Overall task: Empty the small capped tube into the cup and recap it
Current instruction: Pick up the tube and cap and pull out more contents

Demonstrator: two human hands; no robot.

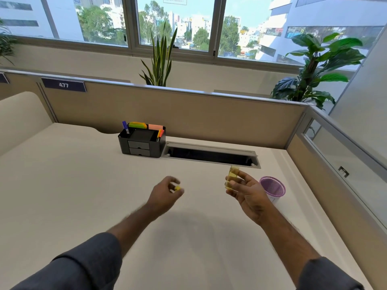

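Now we are pinching the uncapped tube (232, 178) upright in our right hand (248, 193), just left of the purple cup (273, 188) and nearer it, while our left hand (165, 195), farther left, is closing its fingers on the yellow cap (177, 188).

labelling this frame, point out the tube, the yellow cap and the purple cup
tube (232, 178): head view, on its clear middle.
yellow cap (177, 187): head view, on its visible yellow face.
purple cup (276, 190): head view, on its mesh wall.
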